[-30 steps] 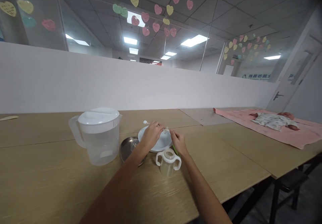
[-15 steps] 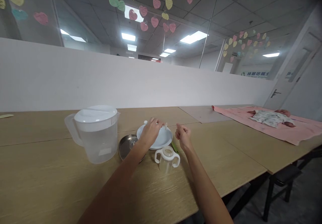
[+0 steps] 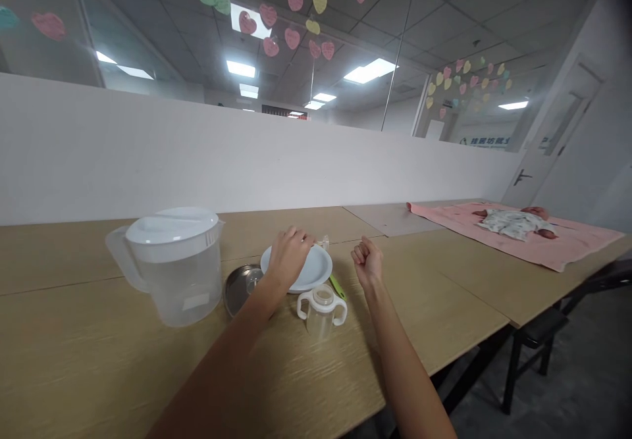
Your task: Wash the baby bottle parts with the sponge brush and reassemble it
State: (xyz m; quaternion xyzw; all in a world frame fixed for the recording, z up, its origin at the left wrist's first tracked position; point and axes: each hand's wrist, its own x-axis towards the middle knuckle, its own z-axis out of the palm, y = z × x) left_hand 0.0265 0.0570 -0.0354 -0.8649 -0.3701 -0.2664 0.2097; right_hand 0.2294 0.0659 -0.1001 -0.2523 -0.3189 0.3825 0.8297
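Note:
My left hand [image 3: 292, 255] is over the left part of a shallow white bowl [image 3: 318, 269], its fingers curled down and closed. What they hold, if anything, is hidden. Just beyond the bowl's far rim shows a small translucent piece [image 3: 324, 241], too small to name. To the right of the bowl, my right hand [image 3: 368, 259] is raised with its fingers folded in; their inside is hidden. In front of the bowl stands a clear baby bottle [image 3: 320, 314] with two white handles and an uncovered top. A green handle [image 3: 338, 286] sticks out at the bowl's right edge.
A lidded clear pitcher [image 3: 182, 274] stands at the left. A round metal dish [image 3: 237, 291] with a clear piece in it is partly behind my left forearm. Far right, a baby-sized figure [image 3: 516, 223] lies on a pink cloth [image 3: 553, 255]. A black stool [image 3: 540, 330] stands below the table.
My right hand has moved a little to the right, away from the bowl, and its fingers are folded in more. My left hand stays over the bowl. The whole view has shifted slightly.

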